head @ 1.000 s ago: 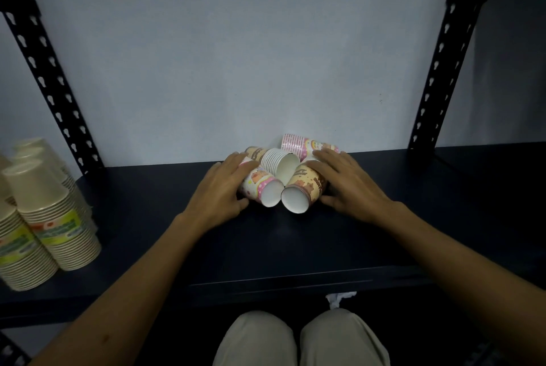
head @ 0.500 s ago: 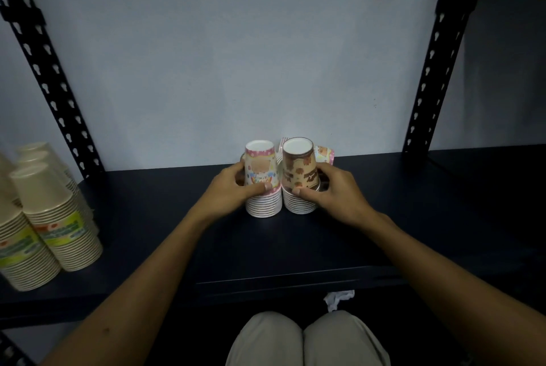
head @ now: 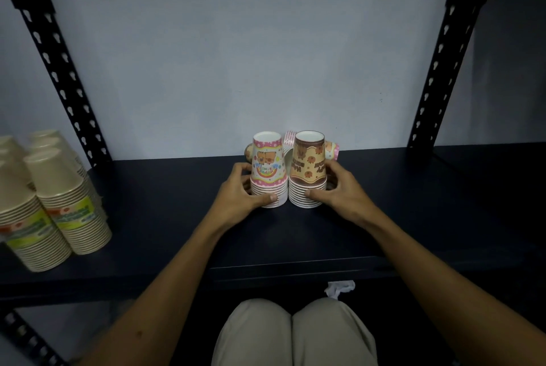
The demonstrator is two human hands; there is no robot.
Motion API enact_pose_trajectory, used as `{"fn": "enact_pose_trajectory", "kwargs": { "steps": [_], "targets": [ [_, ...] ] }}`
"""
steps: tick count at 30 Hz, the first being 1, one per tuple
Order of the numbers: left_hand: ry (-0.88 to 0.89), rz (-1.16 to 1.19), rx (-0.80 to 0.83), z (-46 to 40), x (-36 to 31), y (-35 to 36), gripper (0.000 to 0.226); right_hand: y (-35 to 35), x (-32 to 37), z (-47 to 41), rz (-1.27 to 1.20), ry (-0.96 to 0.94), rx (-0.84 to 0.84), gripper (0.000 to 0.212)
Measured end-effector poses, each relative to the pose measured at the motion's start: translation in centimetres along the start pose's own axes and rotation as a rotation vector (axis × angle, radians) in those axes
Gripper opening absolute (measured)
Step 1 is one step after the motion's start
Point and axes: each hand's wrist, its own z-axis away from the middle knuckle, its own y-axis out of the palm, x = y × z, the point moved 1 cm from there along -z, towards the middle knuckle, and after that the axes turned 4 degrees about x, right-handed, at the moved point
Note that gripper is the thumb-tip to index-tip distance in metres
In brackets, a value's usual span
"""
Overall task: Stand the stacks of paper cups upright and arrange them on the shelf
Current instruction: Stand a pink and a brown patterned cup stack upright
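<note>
2 stacks stand rims-down, side by side, mid-shelf: the pink stack is gripped near its base by the left hand, thumb across the front rims, and the brown stack is gripped the same way by the right hand. Behind them at least 2 more stacks lie on their sides, mostly hidden. The risks, as I judge them: both holds are low, so a quick release or a nudge could rock the tapered tops, and the 2 stacks touch or nearly touch, so 1 tipping would take the other. Reaching over them for the lying ones could knock them forward off the front edge. The plain stacks at far left stand well apart
</note>
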Motion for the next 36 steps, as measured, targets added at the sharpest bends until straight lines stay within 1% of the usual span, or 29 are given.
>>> {"fn": "enact_pose_trajectory", "kwargs": {
  "steps": [4,7,11,13,17,20,27,33,36],
  "targets": [
    [0.007,0.000,-0.019,0.25,-0.22,0.10,0.069,-0.18,-0.09,0.18,-0.019,-0.020,0.024,0.065],
    [0.014,-0.015,-0.034,0.40,-0.27,0.16,0.068,-0.11,-0.40,0.18,-0.003,-0.015,-0.005,0.067],
    [0.019,-0.026,-0.052,0.48,-0.35,0.20,0.066,0.05,-0.42,0.17,0.152,-0.049,-0.107,0.068],
    [0.021,-0.032,-0.056,0.55,-0.41,0.23,0.066,0.02,-0.53,0.13,0.186,-0.064,-0.127,0.067],
    [0.021,-0.034,-0.055,0.57,-0.41,0.22,0.067,-0.03,-0.61,0.18,0.146,-0.051,-0.095,0.061],
    [0.017,-0.034,-0.053,0.54,-0.46,0.26,0.068,0.02,-0.58,0.19,0.103,-0.042,-0.054,0.060],
    [0.010,-0.044,-0.066,0.53,-0.39,0.22,0.069,0.02,-0.51,0.28,0.160,-0.070,-0.118,0.060],
    [0.018,-0.040,-0.064,0.63,-0.44,0.19,0.068,0.03,-0.57,0.33,0.098,-0.053,-0.063,0.059],
    [0.012,-0.049,-0.064,0.66,-0.42,0.21,0.069,0.01,-0.53,0.37,0.090,-0.071,-0.089,0.060]
  ]
}}
